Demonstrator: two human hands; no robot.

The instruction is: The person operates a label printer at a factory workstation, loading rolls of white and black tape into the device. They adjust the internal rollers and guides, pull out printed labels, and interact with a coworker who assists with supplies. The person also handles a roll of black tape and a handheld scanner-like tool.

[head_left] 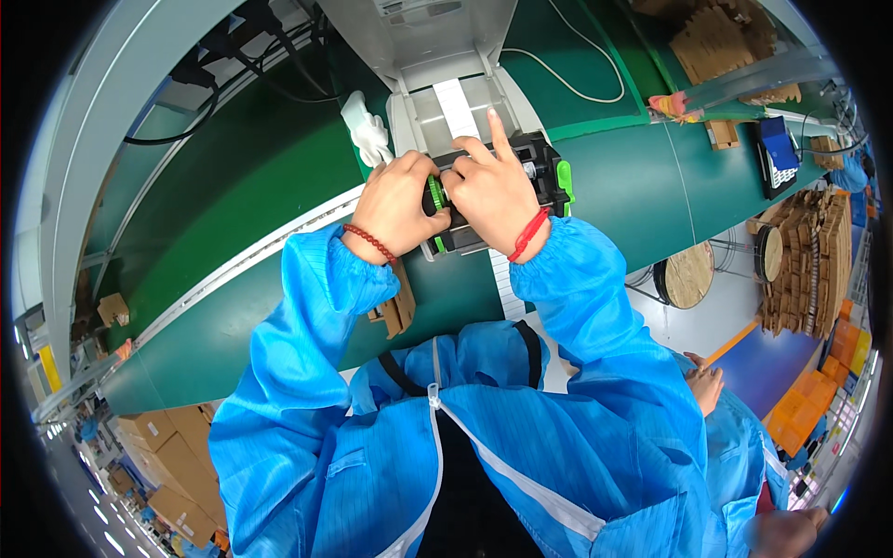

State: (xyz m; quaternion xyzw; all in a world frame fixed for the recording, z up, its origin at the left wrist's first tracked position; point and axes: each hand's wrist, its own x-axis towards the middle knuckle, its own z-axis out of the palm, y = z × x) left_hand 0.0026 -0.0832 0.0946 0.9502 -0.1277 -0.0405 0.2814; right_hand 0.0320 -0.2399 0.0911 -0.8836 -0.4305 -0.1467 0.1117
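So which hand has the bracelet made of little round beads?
The left hand. Its wrist wears a red beaded bracelet; the right hand has a plain red string instead.

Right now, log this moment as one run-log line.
left hand: on green roller knob | right hand: on black mechanism, forefinger on white label strip | printer: lid open

Blue sleeves [307, 307], green belt [233, 186], red bracelets [370, 242].
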